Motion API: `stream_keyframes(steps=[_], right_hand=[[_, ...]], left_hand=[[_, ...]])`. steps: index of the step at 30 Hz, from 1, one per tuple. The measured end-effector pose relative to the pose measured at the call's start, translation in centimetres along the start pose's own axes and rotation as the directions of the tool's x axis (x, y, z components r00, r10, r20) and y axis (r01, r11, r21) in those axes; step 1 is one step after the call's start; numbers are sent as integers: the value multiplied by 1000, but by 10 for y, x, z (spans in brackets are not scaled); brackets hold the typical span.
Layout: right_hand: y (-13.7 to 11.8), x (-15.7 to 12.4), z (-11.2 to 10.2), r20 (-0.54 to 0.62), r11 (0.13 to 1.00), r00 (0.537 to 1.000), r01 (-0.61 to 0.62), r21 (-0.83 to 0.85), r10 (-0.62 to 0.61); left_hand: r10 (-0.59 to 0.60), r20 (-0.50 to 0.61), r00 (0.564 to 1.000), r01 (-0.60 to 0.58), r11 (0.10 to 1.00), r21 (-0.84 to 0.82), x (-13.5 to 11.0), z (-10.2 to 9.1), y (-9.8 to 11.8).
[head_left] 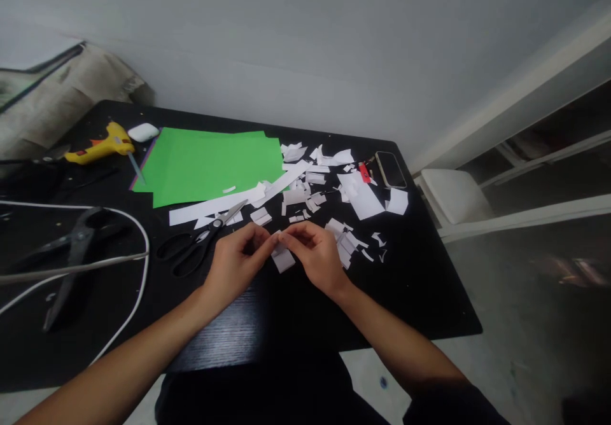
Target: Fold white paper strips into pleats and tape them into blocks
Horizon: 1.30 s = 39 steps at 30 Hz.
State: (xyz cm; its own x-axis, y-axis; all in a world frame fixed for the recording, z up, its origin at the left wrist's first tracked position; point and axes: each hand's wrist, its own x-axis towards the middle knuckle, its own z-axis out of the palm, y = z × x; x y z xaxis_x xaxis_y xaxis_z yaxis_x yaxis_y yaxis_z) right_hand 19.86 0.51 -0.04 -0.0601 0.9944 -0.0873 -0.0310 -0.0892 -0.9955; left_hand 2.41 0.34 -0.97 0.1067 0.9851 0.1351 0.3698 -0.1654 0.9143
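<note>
My left hand and my right hand meet over the black table, thumbs and fingers pinched on a small piece of white paper. Its lower part hangs below my fingertips; the top is hidden by them. Close to my left hand lie black-handled scissors, their blades resting by a long white paper strip. Just beyond my fingers is a small folded paper piece. Beside my right hand sits a heap of cut paper pieces.
Green paper sheets cover the table's back left, near a yellow glue gun and a white case. A white cable loops across the left side. Toward the right are a red lighter and a phone.
</note>
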Motion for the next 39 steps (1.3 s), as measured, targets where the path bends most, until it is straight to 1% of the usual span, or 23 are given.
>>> stream_keyframes(steps=[5,10,14,16,19,22,28,32,34,36,39], right_hand=[[4,-2,1,-30,999,999,39,-2,-39],[2,0,0,-58,997,997,59,43,-57],[0,4,-3,-132,997,991,25,78,-14],[0,6,-4,-141,995,990,-7,98,20],[2,6,-2,-104,995,994,-26,100,37],[4,5,0,-61,995,997,-37,90,42],[5,5,1,23,996,997,-70,63,69],[5,6,0,83,990,990,-123,62,118],[6,6,0,87,992,990,-112,52,107],[7,6,0,71,997,995,-76,29,74],[9,6,0,40,999,999,-35,15,34]], left_hand=[[-24,-20,1000,24,1000,10,0,0,2],[-98,-16,995,98,995,-20,4,-2,-6],[-119,-1,993,119,992,-42,8,-5,-12],[-106,3,994,106,992,-69,8,-6,-11],[-59,52,997,65,991,-116,7,-6,-6],[-11,97,995,23,992,-124,4,-4,-2],[23,96,995,-15,996,-84,3,-2,-2],[0,97,995,8,996,-86,4,-2,-6],[-7,83,997,15,996,-92,5,-2,-8],[-14,72,997,21,995,-98,6,-2,-9],[-22,84,996,30,994,-103,7,-3,-10]])
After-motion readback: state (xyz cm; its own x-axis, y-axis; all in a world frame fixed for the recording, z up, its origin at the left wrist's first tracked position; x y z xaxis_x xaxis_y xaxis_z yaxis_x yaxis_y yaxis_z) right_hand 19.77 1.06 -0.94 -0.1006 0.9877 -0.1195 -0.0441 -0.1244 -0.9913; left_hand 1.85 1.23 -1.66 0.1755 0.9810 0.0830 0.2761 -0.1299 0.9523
